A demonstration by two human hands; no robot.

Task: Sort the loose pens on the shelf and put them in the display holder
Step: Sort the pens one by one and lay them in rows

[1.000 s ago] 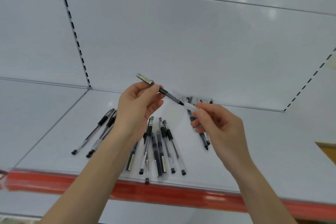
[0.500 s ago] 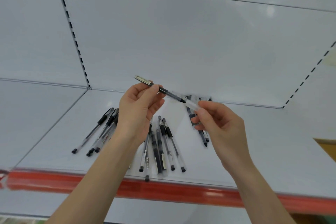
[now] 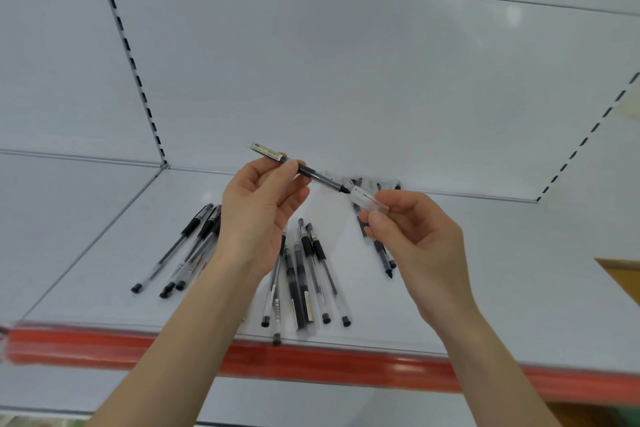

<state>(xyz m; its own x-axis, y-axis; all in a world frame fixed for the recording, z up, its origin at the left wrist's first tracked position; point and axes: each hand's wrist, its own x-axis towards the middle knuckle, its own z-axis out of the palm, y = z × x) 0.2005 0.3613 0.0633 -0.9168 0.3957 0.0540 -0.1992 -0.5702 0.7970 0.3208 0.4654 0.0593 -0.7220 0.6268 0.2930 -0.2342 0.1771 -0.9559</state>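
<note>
My left hand (image 3: 258, 215) pinches a thin pen (image 3: 311, 173) mid-barrel, my right hand (image 3: 415, 239) pinches its clear cap (image 3: 369, 199) at the tip, and loose pens (image 3: 306, 246) lie on the shelf (image 3: 502, 288) beneath both hands; I judge each light, stiff, slick, best gripped at the barrel.

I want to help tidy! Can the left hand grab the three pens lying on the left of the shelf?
Probably not yet. The left hand holds a pen, so its fingers are busy. Nothing blocks the three pens beside its wrist.
</note>
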